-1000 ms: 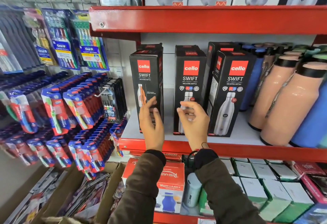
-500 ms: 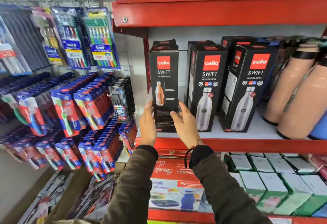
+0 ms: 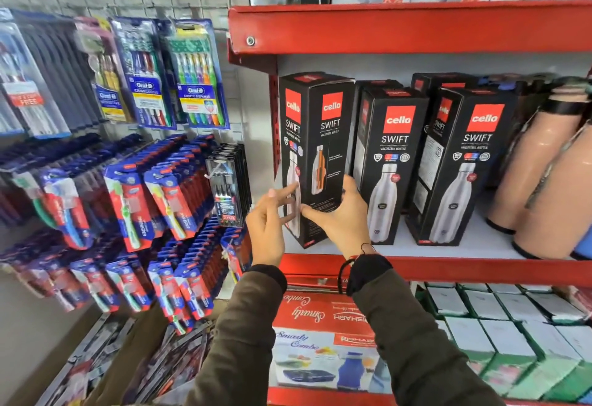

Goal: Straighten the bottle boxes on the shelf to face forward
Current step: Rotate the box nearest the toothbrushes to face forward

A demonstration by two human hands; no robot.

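Nearest, two dark-sleeved forearms reach up toward the red shelf (image 3: 448, 269). Just above the shelf lip, the right hand (image 3: 339, 216) wraps the lower part of the leftmost bottle box (image 3: 315, 136), thumb across the front corner and fingers curled round its right side, a firm hold. The left hand (image 3: 267, 229) sits at the box's lower left face with fingers spread and extended, fingertips (image 3: 282, 192) touching or nearly touching the panel; whether it truly grips cannot be told. This box stands at the left end of the shelf, turned so that a corner points outward and two printed faces show. Beside it to the right, the middle bottle box (image 3: 389, 162) and the right bottle box (image 3: 461, 165) stand upright, each angled slightly with a side panel visible. Beyond them, peach-coloured bottles (image 3: 538, 174) stand at the far right. Toothbrush packs (image 3: 166, 72) hang on the wall to the left.
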